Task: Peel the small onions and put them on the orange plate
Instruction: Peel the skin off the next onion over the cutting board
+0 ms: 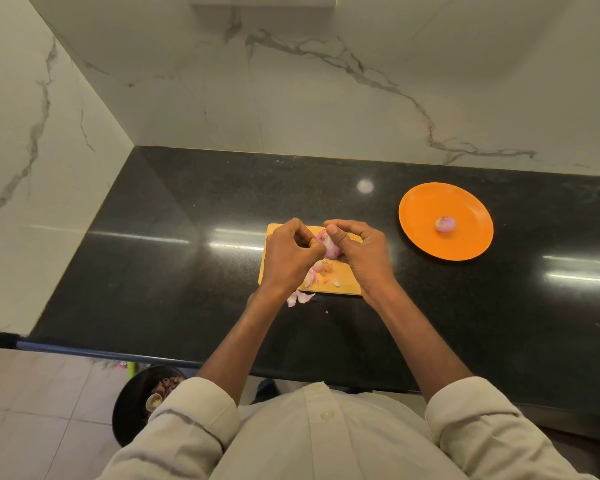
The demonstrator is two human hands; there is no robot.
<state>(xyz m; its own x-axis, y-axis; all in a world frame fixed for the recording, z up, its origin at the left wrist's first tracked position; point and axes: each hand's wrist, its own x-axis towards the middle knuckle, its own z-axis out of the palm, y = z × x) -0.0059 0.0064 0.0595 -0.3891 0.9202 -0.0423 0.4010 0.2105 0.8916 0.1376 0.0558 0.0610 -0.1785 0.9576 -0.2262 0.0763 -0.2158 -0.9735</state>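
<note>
Head view: the small onion [329, 245] sits between both hands; right hand [364, 252] grips it, left hand [286, 256] apparently pinches its skin.

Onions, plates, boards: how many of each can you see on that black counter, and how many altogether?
Onions: 2, one on the plate, one held in both hands over the board
Plates: 1, orange
Boards: 1, yellow
Total: 4
Loose peel scraps lie on and beside the board, not counted.
</note>
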